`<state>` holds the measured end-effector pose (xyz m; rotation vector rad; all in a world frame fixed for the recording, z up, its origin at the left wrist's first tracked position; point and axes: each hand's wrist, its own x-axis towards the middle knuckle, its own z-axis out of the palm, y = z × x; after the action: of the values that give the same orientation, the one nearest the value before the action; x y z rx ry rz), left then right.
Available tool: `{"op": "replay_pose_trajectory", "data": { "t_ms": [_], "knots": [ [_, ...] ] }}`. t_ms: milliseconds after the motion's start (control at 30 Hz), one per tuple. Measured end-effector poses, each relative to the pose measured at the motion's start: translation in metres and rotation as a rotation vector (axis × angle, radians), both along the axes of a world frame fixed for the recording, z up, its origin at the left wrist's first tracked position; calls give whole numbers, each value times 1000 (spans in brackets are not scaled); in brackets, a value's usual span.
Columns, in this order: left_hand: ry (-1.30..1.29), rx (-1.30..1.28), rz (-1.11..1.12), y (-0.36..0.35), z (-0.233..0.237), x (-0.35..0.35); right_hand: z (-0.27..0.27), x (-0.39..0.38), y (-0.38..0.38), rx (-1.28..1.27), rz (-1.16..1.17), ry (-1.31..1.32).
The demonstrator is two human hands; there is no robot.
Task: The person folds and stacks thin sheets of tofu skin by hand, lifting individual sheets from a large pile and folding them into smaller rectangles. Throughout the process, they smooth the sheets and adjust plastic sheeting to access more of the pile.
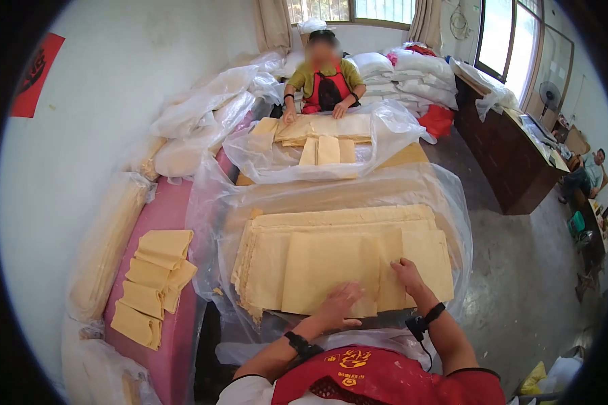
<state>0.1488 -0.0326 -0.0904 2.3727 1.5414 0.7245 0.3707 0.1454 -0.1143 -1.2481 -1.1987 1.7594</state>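
Observation:
A stack of thin yellow sheets (250, 260) that look like tofu skin lies on plastic film in front of me, its left edge ragged. On top of it is a partly folded sheet (331, 266) with upright creases. My left hand (342, 305) rests on this sheet near its front edge, fingers stretched out and apart. At the crease to the right, my right hand (407, 275) has its fingers curled and pinches the sheet's layer. Both wrists wear black bands.
Several folded sheets (157, 270) lie on a pink surface (142, 341) at left. Across the table, a person (324, 81) in a red apron handles another stack (331, 128) on plastic. White sacks (422, 71) stand behind. A dark wooden counter (503, 148) and a seated person (591, 172) are at right.

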Motion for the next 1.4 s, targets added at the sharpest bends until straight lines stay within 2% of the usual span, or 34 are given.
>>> {"op": "replay_pose_trajectory", "data": {
  "t_ms": [67, 100, 167, 200, 267, 300, 367, 433, 467, 500, 533, 567, 600, 633, 667, 733, 767, 833, 867, 933, 967, 1033, 1167, 1267, 1333, 1400],
  "knots": [
    [-9, 109, 182, -8, 4, -23, -2, 12, 4, 80, 121, -382],
    [10, 199, 319, -11, -2, -43, 7, 13, 2, 80, 127, -385],
    [81, 148, 768, -20, -19, -80, 29, 17, -13, 16, 196, -405],
    [81, 142, 772, -27, -20, -93, 29, 17, -17, 11, 202, -407],
    [-173, -233, 836, -27, -16, -117, 28, 14, -20, 45, 153, -314],
    [-171, -232, 836, -20, -24, -128, 23, 14, -20, 46, 153, -312],
    [-289, 50, 639, 0, -42, -147, 5, 17, -19, 49, 170, -283],
    [-530, -245, 858, 26, 9, -161, -7, 15, -31, -28, 213, -323],
    [-540, -247, 857, 39, 17, -170, -13, 15, -38, -105, 263, -361],
    [-497, -183, 861, 51, 22, -181, -13, 13, -43, -96, 407, -412],
    [-452, -116, 866, 56, 26, -185, -9, 14, -45, -91, 410, -420],
    [-459, -111, 871, 54, 24, -182, 5, 13, -50, 28, 431, -469],
    [-135, 19, 812, 48, 21, -174, 13, 12, -50, 149, 453, -515],
    [191, 141, 737, 40, 16, -165, 2, 18, -39, 363, 336, -770],
    [195, 139, 736, 28, 8, -155, 9, 18, -36, 361, 337, -767],
    [260, -4, 529, 0, -14, -132, 35, 15, -27, 670, 80, -1005],
    [264, -12, 522, -12, -23, -120, 39, 11, -21, 658, 79, -1004],
    [169, -34, 471, -30, -35, -95, 48, -1, -9, 1176, -58, -978],
    [168, -36, 473, -34, -33, -84, 49, -10, -3, 1176, -54, -977],
    [273, -136, 410, -40, -24, -65, 41, -34, 7, 1077, 225, -1032],
    [277, -131, 418, -39, -26, -61, 33, -42, 11, 1086, 225, -1026],
    [295, -149, 396, -34, -27, -58, 21, -58, 18, 1002, 295, -1284],
    [377, -139, 430, -35, -16, -49, 19, -60, 26, 918, 251, -1271],
    [334, 0, 316, -26, -36, -41, 16, -53, 33, 869, 263, -1221],
    [313, 233, 265, -17, -45, -33, 11, -52, 42, 830, 287, -1207],
    [277, 195, 250, -16, -37, -31, 19, -48, 45, 833, 328, -1186]
  ]
}}
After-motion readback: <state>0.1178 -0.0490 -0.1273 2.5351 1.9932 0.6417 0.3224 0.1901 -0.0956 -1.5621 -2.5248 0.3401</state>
